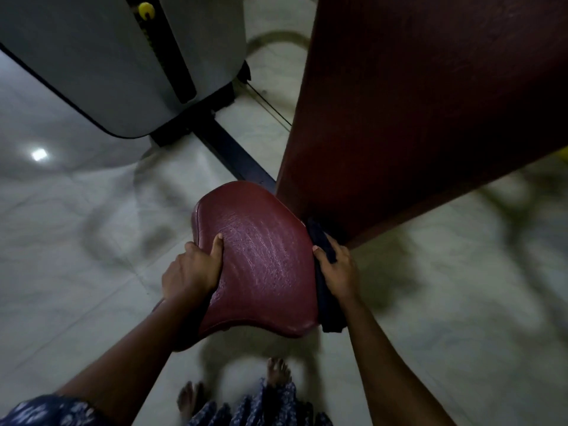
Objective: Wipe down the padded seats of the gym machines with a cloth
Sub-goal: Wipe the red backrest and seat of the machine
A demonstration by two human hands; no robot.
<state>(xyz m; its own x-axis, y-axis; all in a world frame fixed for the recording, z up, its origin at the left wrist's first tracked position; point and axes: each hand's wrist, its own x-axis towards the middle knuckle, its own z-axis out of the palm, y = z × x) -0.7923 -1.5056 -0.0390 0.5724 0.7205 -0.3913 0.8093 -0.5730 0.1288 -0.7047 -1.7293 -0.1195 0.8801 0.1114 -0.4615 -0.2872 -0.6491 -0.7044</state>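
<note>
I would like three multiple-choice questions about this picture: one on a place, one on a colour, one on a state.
1. Where is the cloth?
A. at the seat's right edge
B. on the floor
C. on the grey machine

2. What colour is the seat?
A. yellow
B. dark red
C. white

3. What is the left hand doing?
A. hanging free
B. gripping the seat's left edge
C. holding the cloth

Key: 1 A, the right hand presses it there; 2 B, the padding is dark red; 3 B, the thumb lies on top.

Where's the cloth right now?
In the head view, the dark cloth lies along the red seat's right edge, pressed there under the right hand.
</note>
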